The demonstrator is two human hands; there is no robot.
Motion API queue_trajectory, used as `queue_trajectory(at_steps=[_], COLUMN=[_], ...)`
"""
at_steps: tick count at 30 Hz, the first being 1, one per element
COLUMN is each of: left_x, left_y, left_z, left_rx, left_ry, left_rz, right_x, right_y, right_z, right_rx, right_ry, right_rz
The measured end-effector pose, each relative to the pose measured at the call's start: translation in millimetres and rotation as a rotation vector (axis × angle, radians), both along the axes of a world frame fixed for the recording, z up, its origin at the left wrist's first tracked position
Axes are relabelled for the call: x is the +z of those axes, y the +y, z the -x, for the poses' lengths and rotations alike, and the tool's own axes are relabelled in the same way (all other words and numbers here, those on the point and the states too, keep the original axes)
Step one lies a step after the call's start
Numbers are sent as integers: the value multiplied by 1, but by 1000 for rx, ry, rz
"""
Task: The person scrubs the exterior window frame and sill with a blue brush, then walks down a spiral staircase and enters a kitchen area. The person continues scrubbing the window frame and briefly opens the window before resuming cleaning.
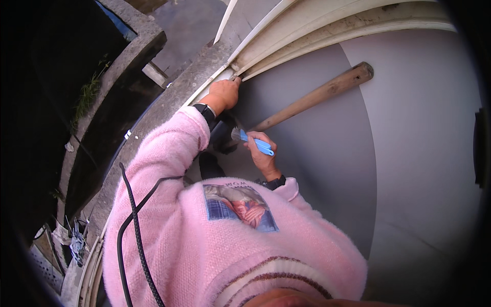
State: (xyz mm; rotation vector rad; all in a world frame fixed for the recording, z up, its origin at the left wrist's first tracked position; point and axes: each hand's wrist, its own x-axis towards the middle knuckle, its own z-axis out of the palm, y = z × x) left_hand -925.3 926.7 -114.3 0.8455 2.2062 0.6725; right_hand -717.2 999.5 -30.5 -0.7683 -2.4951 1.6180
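My right hand (262, 153) grips a small blue-handled brush (261, 146). The brush's grey bristles point left, held apart from the frame. At the lower corner of a white window frame (291, 42), my left hand (224, 92) rests with curled fingertips against the track. Whether those fingers pinch anything is hidden by the hand itself. A wooden pole (314, 98) slants across the floor side, its thin end passing just behind my right hand. Dirt marks the channels of the frame.
A rough concrete ledge (195, 73) runs along outside the window, with a drop and a second concrete wall (103, 84) beyond. Black cords (134, 215) hang over my left sleeve. Crumpled scraps (76, 241) lie at lower left. A grey wall panel (326, 169) stands on my right.
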Motion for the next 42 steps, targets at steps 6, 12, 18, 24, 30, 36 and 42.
queue_trajectory(at_steps=[6,12,18,24,30,36,42], left_x=[14,30,20,7,5,8,18], left_y=[3,-15,-33,-10,1,7,-4], left_z=[16,28,0,10,23,27,31], left_rx=[-149,-222,-22,-199,-278,-247,-239], left_ry=[89,118,565,407,357,256,176], left_rz=[81,127,-124,33,61,55,72], right_x=[3,2,-6,-12,-13,-11,-10], right_y=[-2,6,9,14,19,23,21], right_z=[-3,3,1,1,6,3,5], right_rx=[-32,-31,-49,-72,-47,34,-1], right_ry=[2,-55,-40,-72,-59,-104,-66], right_rz=[7,59,38,58,23,-16,46])
